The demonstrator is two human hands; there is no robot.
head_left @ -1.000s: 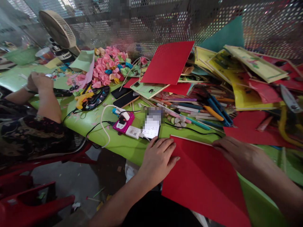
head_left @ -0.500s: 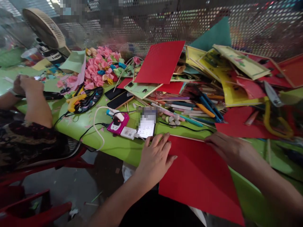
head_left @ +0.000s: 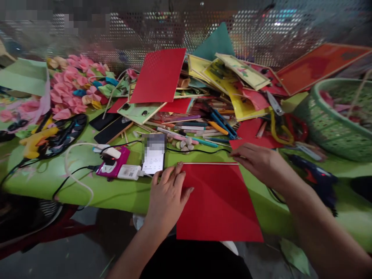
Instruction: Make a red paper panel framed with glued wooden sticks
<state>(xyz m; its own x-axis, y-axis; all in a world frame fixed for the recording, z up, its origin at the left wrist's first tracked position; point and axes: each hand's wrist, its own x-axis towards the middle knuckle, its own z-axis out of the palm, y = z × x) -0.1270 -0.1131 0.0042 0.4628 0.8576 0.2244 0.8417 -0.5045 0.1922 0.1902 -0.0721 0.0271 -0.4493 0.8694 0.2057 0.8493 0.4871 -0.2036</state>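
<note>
To the left of the red sheet (head_left: 219, 213), my left hand (head_left: 167, 193) is bare, its slender fingers tapering and a short nail showing on the thumb (head_left: 186, 194); my left forearm (head_left: 136, 246) is bare as well. To the right of the sheet, my right hand (head_left: 257, 161) and right forearm (head_left: 316, 217) are uncovered too. Just below the sheet, I'm wearing plain black clothing (head_left: 194, 261), rounded in outline, its finer detail lost in the dark.
</note>
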